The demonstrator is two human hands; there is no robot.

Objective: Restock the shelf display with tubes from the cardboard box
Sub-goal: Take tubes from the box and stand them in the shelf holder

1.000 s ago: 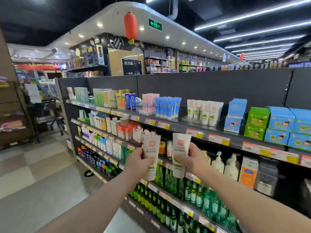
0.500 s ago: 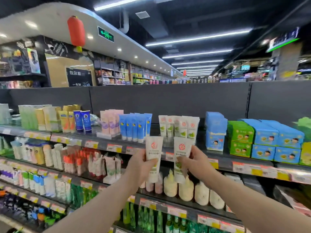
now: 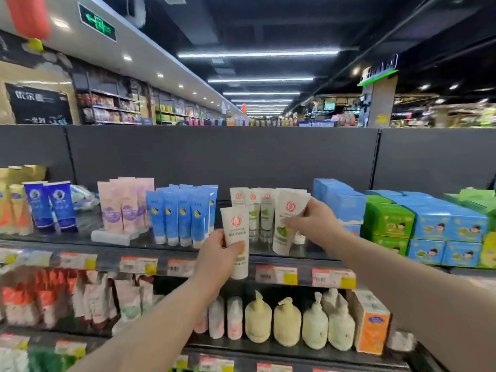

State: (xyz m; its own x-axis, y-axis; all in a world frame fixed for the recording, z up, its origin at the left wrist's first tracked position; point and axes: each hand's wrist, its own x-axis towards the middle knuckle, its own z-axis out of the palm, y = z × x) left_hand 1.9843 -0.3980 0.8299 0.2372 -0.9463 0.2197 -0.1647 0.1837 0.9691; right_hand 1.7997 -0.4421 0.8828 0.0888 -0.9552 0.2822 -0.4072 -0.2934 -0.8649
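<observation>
My left hand (image 3: 214,257) grips a white tube (image 3: 236,237) with a red round logo, upright in front of the top shelf's edge (image 3: 188,257). My right hand (image 3: 314,224) holds a second white tube (image 3: 288,218) over the shelf, tilted, its lower end near the shelf surface. Behind it stands a row of matching white tubes (image 3: 253,210) with green leaf marks. The cardboard box is out of sight.
Blue tubes (image 3: 182,216) and pink tubes (image 3: 124,205) stand left of the white row. Blue boxes (image 3: 339,202) and green boxes (image 3: 389,218) sit to the right. Pump bottles (image 3: 287,322) fill the shelf below. A dark back panel (image 3: 228,157) rises behind.
Both hands moved up and forward toward the top shelf. My right hand carried its tube over the shelf among the white row; the left tube stays in front of the shelf edge.
</observation>
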